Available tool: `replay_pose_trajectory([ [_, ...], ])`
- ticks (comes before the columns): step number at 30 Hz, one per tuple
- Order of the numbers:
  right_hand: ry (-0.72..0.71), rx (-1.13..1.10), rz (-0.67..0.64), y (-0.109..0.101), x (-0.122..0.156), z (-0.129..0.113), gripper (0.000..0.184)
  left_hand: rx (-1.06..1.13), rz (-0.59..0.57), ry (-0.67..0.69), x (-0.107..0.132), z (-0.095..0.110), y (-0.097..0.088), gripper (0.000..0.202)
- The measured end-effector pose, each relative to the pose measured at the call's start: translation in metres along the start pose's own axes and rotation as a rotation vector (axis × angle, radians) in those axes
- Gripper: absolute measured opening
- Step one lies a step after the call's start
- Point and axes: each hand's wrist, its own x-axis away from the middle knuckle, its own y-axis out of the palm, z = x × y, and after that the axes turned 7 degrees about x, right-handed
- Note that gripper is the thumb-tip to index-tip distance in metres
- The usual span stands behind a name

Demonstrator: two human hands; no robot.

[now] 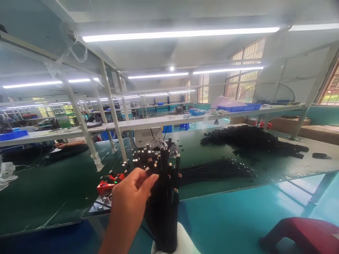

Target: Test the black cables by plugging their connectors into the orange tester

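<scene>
My left hand reaches up from the lower left, thumb and fingers closed against the upper part of a bundle of black cables. The bundle stands upright in front of me, its metal-tipped connector ends fanned out at the top. Its lower end rests in something white at the bottom edge of the view. This may be a glove or cloth over my right hand, but no fingers show.
A dark green workbench runs across the view. On it are a red device, a white box, a laid-out row of black cables and a large cable pile. A red stool stands lower right. Another person's arm rests at the left.
</scene>
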Motion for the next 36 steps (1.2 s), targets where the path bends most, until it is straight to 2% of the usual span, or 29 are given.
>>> replay_pose_trajectory([
  [3, 0.052, 0.036, 0.059, 0.000, 0.005, -0.011, 0.029, -0.017, 0.029, 0.019, -0.021, 0.010, -0.011, 0.035],
  [5, 0.067, 0.014, 0.064, -0.002, 0.007, -0.015, 0.029, -0.137, 0.069, 0.095, -0.028, 0.014, -0.017, 0.033],
  [8, 0.062, -0.023, 0.047, -0.003, 0.004, -0.015, 0.029, -0.227, 0.212, 0.245, -0.015, 0.017, -0.021, 0.036],
  [9, 0.063, -0.023, 0.045, -0.002, 0.001, -0.013, 0.030, -0.186, 0.199, 0.247, -0.005, 0.018, -0.019, 0.036],
  [11, 0.064, -0.019, 0.045, 0.001, -0.006, -0.010, 0.032, -0.135, -0.011, 0.149, 0.014, 0.017, -0.011, 0.033],
  [13, 0.055, -0.025, 0.050, 0.007, -0.012, -0.008, 0.038, -0.146, -0.141, 0.041, 0.027, 0.015, 0.000, 0.030],
  [16, 0.028, -0.051, 0.059, 0.011, -0.016, -0.007, 0.045, -0.099, -0.232, -0.045, 0.030, 0.011, 0.013, 0.024],
  [20, 0.004, -0.078, 0.039, 0.009, -0.013, -0.005, 0.044, 0.149, -0.380, -0.143, 0.024, 0.008, 0.016, 0.015],
  [22, 0.002, -0.084, 0.043, 0.008, -0.013, -0.003, 0.042, 0.224, -0.409, -0.170, 0.026, 0.007, 0.017, 0.014],
  [25, 0.010, -0.103, 0.053, 0.008, -0.016, -0.003, 0.035, 0.213, -0.426, -0.145, 0.034, 0.003, 0.020, 0.017],
  [27, 0.016, -0.120, 0.051, 0.008, -0.019, -0.007, 0.026, 0.152, -0.402, -0.062, 0.039, -0.003, 0.024, 0.025],
  [30, 0.009, -0.135, 0.040, 0.007, -0.022, -0.013, 0.018, 0.042, -0.269, 0.063, 0.043, -0.013, 0.027, 0.033],
  [33, -0.026, -0.152, 0.021, 0.004, -0.020, -0.015, 0.027, 0.054, -0.181, 0.042, 0.042, -0.015, 0.026, 0.031],
  [36, -0.040, -0.137, 0.006, 0.003, -0.012, -0.013, 0.039, 0.155, -0.102, -0.027, 0.033, -0.004, 0.020, 0.030],
])
